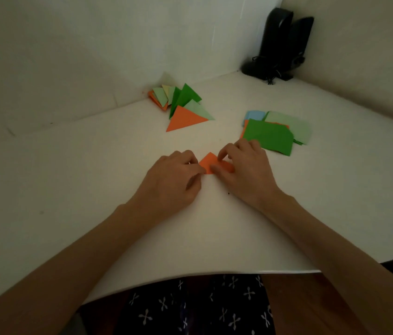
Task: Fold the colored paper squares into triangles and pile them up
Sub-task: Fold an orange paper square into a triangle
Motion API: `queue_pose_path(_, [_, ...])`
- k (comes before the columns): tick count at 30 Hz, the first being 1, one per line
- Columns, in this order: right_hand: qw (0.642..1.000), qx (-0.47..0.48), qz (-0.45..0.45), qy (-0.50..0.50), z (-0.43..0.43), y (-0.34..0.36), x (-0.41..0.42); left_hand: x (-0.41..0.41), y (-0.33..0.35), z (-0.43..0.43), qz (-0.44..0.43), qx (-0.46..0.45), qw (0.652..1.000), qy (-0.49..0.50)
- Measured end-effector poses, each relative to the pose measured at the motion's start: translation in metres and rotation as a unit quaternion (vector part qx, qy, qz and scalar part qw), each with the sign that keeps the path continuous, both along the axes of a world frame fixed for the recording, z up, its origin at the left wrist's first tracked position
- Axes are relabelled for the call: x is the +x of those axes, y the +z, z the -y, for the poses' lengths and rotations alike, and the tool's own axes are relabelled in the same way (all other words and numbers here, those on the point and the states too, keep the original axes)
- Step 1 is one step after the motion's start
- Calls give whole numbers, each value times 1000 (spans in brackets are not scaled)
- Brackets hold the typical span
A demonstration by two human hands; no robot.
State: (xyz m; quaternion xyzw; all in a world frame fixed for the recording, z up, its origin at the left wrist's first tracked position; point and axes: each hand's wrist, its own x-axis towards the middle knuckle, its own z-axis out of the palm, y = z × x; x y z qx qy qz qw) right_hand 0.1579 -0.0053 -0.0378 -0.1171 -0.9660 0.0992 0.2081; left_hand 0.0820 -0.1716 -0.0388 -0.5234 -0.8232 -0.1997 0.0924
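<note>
The left hand (176, 176) curls its fingertips onto the left corner of the orange paper square (211, 163). The square lies on the white tabletop (214, 226) between both hands and looks partly folded over. The right hand (245, 170) pinches its right side between thumb and forefinger. For a clean triangle, line up opposite corners exactly before pressing. Keep one hand pinning the sheet so it cannot skid, then crease outward from the middle. Unfolded squares (269, 136) wait just beyond the right hand.
</note>
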Motion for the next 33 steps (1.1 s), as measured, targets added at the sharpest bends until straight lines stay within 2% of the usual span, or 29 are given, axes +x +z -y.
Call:
queue_pose_path(3, [994,-19,88,-56,2,1,2,3,1,0,-24,-9,1000,2])
queue_pose_path(6, [988,-60,117,-77,-13,7,8,3,2,0,-20,-7,1000,3])
queue_pose_path(9, [985,-56,126,-107,-33,10,23,4,2,0,-22,-12,1000,7])
queue_pose_path(10, [989,-44,105,-90,-35,10,28,5,2,0,-27,-16,999,9])
queue_pose_path(12, [999,-2,45,9,-31,9,35,5,3,-1,-39,-27,999,11])
queue_pose_path(14, [994,37,34,98,-23,6,38,4,4,0,-58,-43,997,12])
queue_pose_path(18, [990,69,52,112,-18,-1,42,5,7,11,-132,-98,986,-8])
queue_pose_path(22, [990,75,35,116,-18,-4,41,-3,11,34,-170,-87,982,5])
queue_pose_path(25, [994,54,20,96,-13,3,31,0,7,35,-138,-71,988,12])
queue_pose_path(28, [996,13,78,29,-5,16,5,5,0,28,-110,-73,991,4])
queue_pose_path(31, [988,16,151,-22,4,18,-21,3,1,27,-112,-67,991,7])
queue_pose_path(33, [986,6,161,-50,5,14,-31,4,1,26,-120,-67,990,11])
